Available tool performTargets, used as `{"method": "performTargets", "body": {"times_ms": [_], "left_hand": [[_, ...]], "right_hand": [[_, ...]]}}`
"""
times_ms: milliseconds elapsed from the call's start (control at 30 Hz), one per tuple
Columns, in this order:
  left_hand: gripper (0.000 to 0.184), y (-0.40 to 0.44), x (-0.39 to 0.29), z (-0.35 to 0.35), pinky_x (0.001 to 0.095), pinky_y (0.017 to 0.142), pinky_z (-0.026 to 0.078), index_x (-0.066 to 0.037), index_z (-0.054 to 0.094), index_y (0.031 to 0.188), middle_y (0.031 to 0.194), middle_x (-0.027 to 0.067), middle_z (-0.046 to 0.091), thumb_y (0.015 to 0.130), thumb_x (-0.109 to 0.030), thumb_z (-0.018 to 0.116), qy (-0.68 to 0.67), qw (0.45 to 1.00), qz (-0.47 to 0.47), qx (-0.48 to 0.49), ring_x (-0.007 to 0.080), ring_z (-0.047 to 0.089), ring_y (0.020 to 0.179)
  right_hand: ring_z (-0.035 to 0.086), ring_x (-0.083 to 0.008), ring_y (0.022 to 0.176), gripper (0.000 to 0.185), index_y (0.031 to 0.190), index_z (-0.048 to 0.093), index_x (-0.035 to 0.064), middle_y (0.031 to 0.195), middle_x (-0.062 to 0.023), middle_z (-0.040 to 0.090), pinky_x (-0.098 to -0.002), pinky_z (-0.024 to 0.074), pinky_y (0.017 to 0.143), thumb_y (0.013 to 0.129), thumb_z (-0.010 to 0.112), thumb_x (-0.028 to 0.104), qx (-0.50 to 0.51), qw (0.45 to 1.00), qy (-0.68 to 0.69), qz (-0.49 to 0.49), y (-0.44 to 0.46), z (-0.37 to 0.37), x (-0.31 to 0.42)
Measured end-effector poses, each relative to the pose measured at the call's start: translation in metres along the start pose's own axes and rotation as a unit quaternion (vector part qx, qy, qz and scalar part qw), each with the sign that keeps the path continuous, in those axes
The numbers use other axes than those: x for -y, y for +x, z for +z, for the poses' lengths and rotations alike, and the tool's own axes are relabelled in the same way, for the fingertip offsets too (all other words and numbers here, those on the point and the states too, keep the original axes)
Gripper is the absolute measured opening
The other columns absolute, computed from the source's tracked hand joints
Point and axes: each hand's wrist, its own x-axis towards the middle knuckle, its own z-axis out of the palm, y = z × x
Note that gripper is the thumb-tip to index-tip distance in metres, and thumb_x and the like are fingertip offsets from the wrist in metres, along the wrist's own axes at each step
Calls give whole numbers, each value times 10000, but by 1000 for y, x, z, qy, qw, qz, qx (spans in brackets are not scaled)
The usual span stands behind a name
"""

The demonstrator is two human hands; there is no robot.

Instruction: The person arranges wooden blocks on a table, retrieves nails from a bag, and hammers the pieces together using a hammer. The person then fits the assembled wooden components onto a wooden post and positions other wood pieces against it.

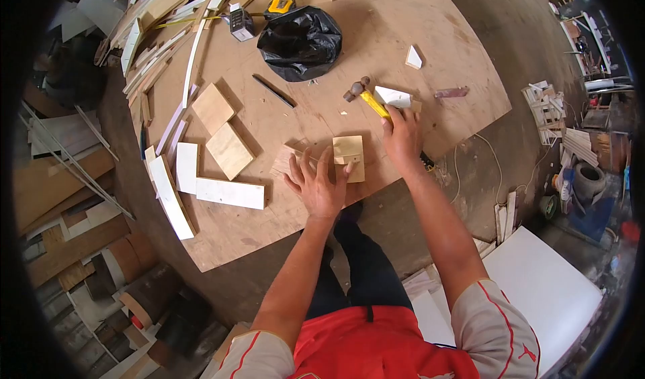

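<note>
Near the front edge of the plywood table, my left hand has its fingers spread over a small wood block and a pale offcut beside it; the thumb touches the block. My right hand is to the right, with its fingers at the yellow handle of a hammer. The hammer's head points up and to the left. Just beyond those fingers a white-faced wood piece lies on the table.
A black bag-lined container, a yellow tape measure and a black pen lie farther back. Square blocks and white strips are at the left. Long wood strips pile up at the back left.
</note>
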Motion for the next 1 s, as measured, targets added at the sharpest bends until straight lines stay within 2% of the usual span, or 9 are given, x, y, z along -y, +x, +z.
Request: {"method": "performTargets", "body": {"times_ms": [100, 300, 333, 433, 533, 667, 767, 933, 1000], "left_hand": [[454, 7, 8, 3, 741, 1204, 146, -164, 749, 1194, 1414, 85, 606, 844, -431, 857, -11, 998, 66, 16, 400, 374, 1515], [379, 13, 25, 7, 515, 1122, 443, -123, 720, 1117, 1282, 126, 665, 774, -170, 875, -148, 972, 158, 89, 382, 593, 1307], [387, 11, 22, 6, 450, 1014, 537, -98, 712, 1124, 1287, 159, 661, 774, -71, 877, -218, 964, 131, 75, 378, 632, 1246], [428, 2, 22, -6, 436, 1101, 515, -38, 684, 1225, 1365, 182, 640, 835, 20, 850, -363, 925, 70, 85, 342, 624, 1305], [523, -14, 25, -15, 444, 1127, 497, -6, 586, 1396, 1417, 167, 615, 968, -208, 809, -534, 839, 6, 107, 312, 601, 1345], [895, -14, 12, -64, 506, 1088, 521, -44, 354, 1597, 1524, 169, 538, 1051, -751, 398, -656, 725, -73, 197, 313, 572, 1378], [863, -7, 5, -98, 528, 1088, 522, -36, 378, 1574, 1521, 182, 542, 1062, -730, 402, -701, 660, -132, 236, 321, 588, 1364], [475, 3, -1, -144, 404, 1086, 528, -30, 506, 1455, 1350, 119, 661, 1111, -351, 567, -723, 648, -149, 185, 229, 647, 1283], [496, 9, 0, -157, 436, 1109, 495, -10, 497, 1447, 1357, 147, 629, 1086, -346, 552, -717, 653, -158, 185, 269, 616, 1294]], "right_hand": [[654, -391, 999, 326, 1221, 740, 38, 1042, -180, 689, -512, 523, 897, 943, 760, 208, 55, 997, 43, 11, -17, -23, 21], [729, -336, 821, 303, 1155, 741, -10, 939, -201, 743, -441, 558, 744, 987, 738, 242, 176, 915, 305, 198, -78, -4, 34], [735, -303, 800, 291, 1142, 740, -18, 942, -187, 756, -423, 556, 733, 984, 743, 226, 148, 885, 386, 214, -83, -5, 36], [720, -272, 775, 243, 1123, 742, -15, 914, -154, 752, -406, 551, 725, 984, 746, 185, 174, 743, 565, 315, -89, -13, 43], [703, -273, 795, 223, 1105, 757, 19, 926, -110, 744, -394, 550, 736, 915, 798, 129, 139, 862, 455, 175, -87, -51, 60], [698, -286, 902, 326, 1088, 801, 62, 1000, -48, 748, -390, 581, 795, 767, 858, 78, -48, 961, 241, -125, -66, -114, 95], [690, -268, 897, 286, 1040, 814, 70, 1004, -32, 745, -391, 583, 779, 759, 870, 60, -122, 944, 226, -209, -69, -119, 104], [693, -251, 867, 321, 1034, 814, 86, 1007, -24, 741, -380, 585, 777, 718, 870, 63, -170, 914, 242, -278, -61, -129, 128], [692, -253, 887, 326, 1040, 813, 88, 1026, -27, 737, -381, 582, 783, 721, 879, 83, -169, 911, 244, -287, -58, -133, 139]]}}
